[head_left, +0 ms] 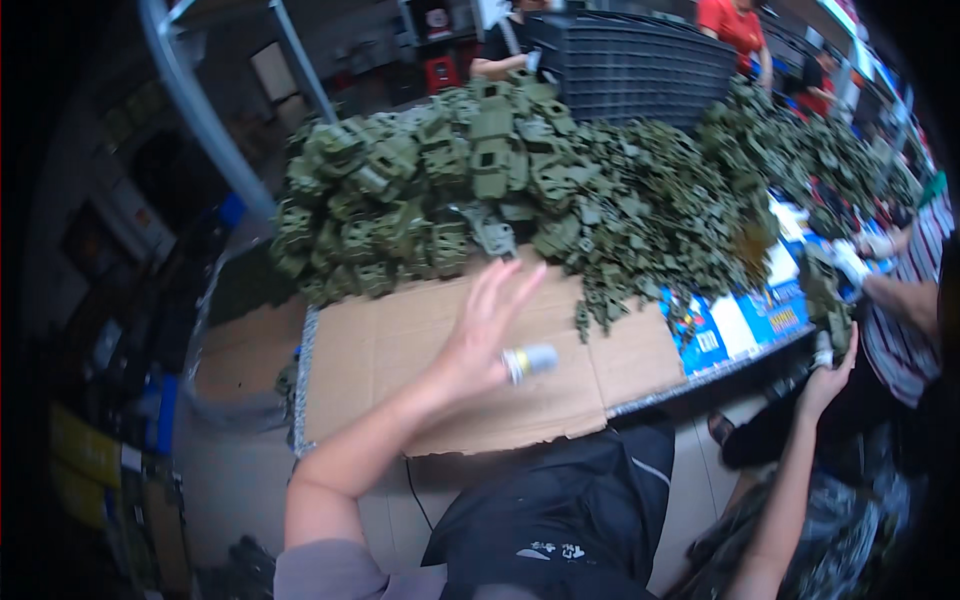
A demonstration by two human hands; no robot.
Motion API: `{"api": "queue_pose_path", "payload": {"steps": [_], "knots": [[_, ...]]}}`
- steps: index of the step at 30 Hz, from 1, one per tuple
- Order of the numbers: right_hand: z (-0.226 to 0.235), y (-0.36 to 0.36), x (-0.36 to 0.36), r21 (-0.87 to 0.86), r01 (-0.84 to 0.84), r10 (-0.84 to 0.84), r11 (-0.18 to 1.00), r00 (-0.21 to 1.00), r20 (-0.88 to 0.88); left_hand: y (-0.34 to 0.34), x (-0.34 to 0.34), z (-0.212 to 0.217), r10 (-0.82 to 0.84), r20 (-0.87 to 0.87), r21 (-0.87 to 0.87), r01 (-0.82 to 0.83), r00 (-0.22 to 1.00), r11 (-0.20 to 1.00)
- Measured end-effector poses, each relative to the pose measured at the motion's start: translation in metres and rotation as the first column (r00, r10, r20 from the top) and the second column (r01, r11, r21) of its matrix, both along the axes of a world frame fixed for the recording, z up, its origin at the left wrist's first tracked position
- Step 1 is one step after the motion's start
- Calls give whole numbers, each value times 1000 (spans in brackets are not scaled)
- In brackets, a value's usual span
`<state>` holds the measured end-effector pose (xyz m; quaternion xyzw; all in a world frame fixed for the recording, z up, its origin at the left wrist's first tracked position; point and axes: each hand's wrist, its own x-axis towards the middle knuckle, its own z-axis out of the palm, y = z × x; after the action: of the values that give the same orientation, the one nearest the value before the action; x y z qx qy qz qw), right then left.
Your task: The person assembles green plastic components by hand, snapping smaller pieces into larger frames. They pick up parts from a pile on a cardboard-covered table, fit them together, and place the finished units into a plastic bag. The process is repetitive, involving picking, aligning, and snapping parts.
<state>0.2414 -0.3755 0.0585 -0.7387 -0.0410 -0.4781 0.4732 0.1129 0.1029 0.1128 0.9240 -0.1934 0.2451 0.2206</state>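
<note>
My left hand (490,325) is raised over a brown cardboard sheet (380,350), blurred by motion. Its fingers are spread with nothing in them, and a white wrap (535,360) covers the thumb. Far out to the right, my right hand (832,378) has its thumb, also wrapped in white, and fingers around the lower end of an olive-green plastic part (822,290). A co-worker's gloved hand (850,265) is close beside the same part. Beyond my left hand lie heaped green plastic housings (440,160), with one paler piece (493,235) at the near edge.
Many small green parts (650,200) are piled at the table's middle and right. Behind them stands a dark plastic crate (635,65). Blue printed cardboard (740,325) covers the table's right front. A co-worker in a striped top (915,300) is close at my right; clear plastic bags (840,530) lie below.
</note>
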Motion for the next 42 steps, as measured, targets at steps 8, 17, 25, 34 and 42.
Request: {"api": "queue_pose_path", "payload": {"steps": [8, 17, 25, 34, 42], "knots": [[-81, -95, 212, -387, -3, -108, 922, 959, -263, 41, 129, 60, 550, -87, -121, -557, 831, 822], [-42, 63, 79, -191, -443, 368, 876, 869, -331, 50, 145, 30, 680, 36, -297, -642, 732, 707], [-17, 262, -109, 875, -290, 920, -387, -186, 346, -31, -53, -58, -437, -112, -986, -156, 892, -66], [-27, 294, -185, 343, -904, 906, 255, 100, -411, -45, -130, -80, -274, -287, -958, -272, 918, 93], [11, 261, -127, 291, -847, 787, 445, 215, -578, 40, -163, -68, -740, -71, -975, -202, 668, -89]]}}
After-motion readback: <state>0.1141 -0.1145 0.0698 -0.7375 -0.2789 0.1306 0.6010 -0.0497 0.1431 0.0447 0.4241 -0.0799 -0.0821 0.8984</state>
